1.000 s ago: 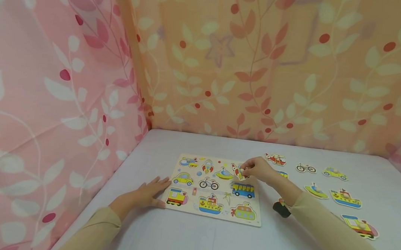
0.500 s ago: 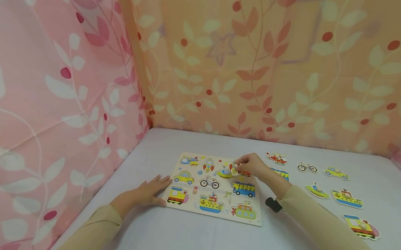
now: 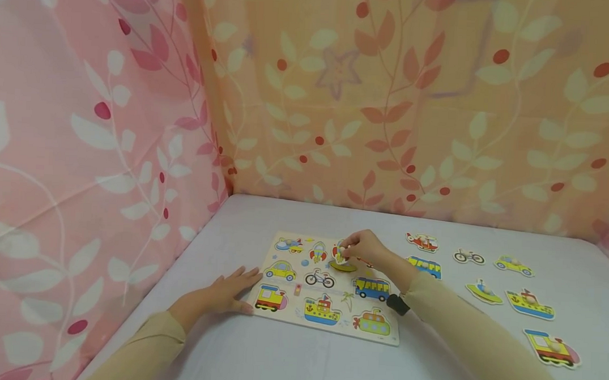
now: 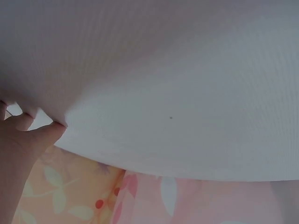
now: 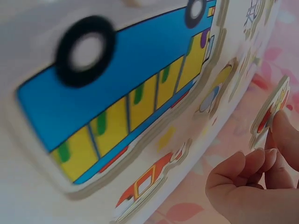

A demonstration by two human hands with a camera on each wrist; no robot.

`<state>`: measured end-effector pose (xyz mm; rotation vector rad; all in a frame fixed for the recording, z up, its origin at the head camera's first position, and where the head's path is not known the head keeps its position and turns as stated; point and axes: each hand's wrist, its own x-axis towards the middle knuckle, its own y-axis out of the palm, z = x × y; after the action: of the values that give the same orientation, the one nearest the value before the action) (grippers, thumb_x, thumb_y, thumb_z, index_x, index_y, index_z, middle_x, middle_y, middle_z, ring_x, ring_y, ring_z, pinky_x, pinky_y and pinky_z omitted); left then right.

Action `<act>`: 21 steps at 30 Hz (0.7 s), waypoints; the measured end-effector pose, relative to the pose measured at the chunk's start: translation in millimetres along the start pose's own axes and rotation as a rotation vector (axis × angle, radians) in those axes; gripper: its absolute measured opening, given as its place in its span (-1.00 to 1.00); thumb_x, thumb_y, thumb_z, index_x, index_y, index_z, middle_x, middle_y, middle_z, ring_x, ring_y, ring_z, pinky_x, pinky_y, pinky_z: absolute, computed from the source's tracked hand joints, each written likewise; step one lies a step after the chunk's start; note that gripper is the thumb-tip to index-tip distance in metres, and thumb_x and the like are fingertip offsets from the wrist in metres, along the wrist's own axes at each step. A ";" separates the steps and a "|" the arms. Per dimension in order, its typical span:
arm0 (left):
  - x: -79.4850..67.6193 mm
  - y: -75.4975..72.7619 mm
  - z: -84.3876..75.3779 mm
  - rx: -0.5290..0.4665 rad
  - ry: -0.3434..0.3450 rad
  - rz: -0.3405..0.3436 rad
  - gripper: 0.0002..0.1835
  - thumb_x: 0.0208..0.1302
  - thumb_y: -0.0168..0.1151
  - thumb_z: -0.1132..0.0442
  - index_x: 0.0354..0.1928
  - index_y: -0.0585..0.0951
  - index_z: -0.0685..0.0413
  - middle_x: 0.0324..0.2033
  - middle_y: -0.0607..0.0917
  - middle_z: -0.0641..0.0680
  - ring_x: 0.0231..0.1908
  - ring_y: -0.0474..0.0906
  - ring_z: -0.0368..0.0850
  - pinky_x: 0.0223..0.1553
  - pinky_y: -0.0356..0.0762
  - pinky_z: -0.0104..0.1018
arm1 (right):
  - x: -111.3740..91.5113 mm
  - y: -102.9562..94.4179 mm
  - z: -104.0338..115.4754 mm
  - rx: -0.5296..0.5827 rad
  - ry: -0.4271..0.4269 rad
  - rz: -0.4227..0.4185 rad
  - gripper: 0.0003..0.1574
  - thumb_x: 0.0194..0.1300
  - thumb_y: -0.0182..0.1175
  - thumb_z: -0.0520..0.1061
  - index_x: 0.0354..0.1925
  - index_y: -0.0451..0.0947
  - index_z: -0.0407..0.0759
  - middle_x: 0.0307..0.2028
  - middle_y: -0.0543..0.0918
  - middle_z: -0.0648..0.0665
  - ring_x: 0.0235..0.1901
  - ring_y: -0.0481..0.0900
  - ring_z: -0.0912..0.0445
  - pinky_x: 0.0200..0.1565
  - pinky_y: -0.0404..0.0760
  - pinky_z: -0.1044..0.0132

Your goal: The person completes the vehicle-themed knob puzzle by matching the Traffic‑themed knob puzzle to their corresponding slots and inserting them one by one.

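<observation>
A wooden puzzle board [image 3: 296, 306] with vehicle-shaped recesses lies on the table. My right hand [image 3: 367, 250] pinches a rocket puzzle piece [image 3: 338, 254] above the board's upper part, right of the rocket recess [image 3: 318, 252]. That rocket piece [image 5: 271, 114] also shows in the right wrist view, tilted and apart from the board, in the fingers of the right hand [image 5: 250, 179]. The saucer recess [image 3: 343, 267] and helicopter recess [image 3: 365, 262] are partly covered. At the board's left edge rests my left hand [image 3: 223, 293], fingers extended.
Loose pieces lie to the right: a helicopter [image 3: 422, 242], a bus [image 3: 425, 266], a bicycle [image 3: 468, 256], a car [image 3: 514, 265], a saucer [image 3: 485, 292], a ship [image 3: 530, 305] and a train [image 3: 551, 348]. Patterned curtains [image 3: 308, 99] stand behind and left of the table.
My right hand has moved left over the board with the rocket piece, from the helicopter recess past the saucer recess. The left hand has stayed in place.
</observation>
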<state>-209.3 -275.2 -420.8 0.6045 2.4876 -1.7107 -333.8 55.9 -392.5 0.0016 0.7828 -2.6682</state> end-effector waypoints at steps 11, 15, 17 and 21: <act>1.0 -1.5 -1.1 0.007 0.000 0.001 -0.05 0.11 0.40 -0.08 0.49 0.20 0.00 0.49 0.11 0.09 0.47 -0.22 0.23 0.32 -0.23 0.39 | 20.9 20.0 4.2 0.043 0.055 0.021 -0.90 0.23 0.30 -0.32 -0.24 0.65 -0.33 -0.36 0.66 -0.17 -0.39 0.62 0.07 -0.23 0.63 0.25; 1.9 -1.4 -1.2 0.007 -0.004 0.001 -0.05 0.11 0.41 -0.07 0.49 0.20 0.00 0.49 0.11 0.09 0.47 -0.22 0.23 0.32 -0.24 0.39 | 27.1 24.1 4.4 0.074 0.058 0.035 -0.88 0.22 0.30 -0.35 -0.24 0.64 -0.37 -0.37 0.66 -0.17 -0.42 0.62 0.10 -0.25 0.62 0.27; 2.3 -1.0 -1.1 0.002 -0.009 0.003 -0.06 0.11 0.41 -0.06 0.49 0.20 0.00 0.49 0.10 0.10 0.48 -0.22 0.23 0.31 -0.24 0.40 | 30.1 26.5 4.0 0.077 0.058 0.036 -0.87 0.21 0.31 -0.35 -0.24 0.64 -0.38 -0.37 0.66 -0.17 -0.46 0.61 0.12 -0.32 0.60 0.30; 2.2 -0.9 -0.9 -0.015 -0.014 0.005 -0.06 0.11 0.41 -0.06 0.48 0.20 -0.01 0.49 0.10 0.09 0.48 -0.22 0.22 0.32 -0.27 0.40 | 35.7 31.3 4.0 0.112 0.068 0.035 -0.89 0.20 0.30 -0.38 -0.25 0.63 -0.42 -0.37 0.62 -0.18 -0.55 0.54 0.15 -0.47 0.52 0.35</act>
<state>-211.5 -274.1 -420.2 0.5954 2.4853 -1.6864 -356.3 17.3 -409.0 0.1343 0.6466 -2.6870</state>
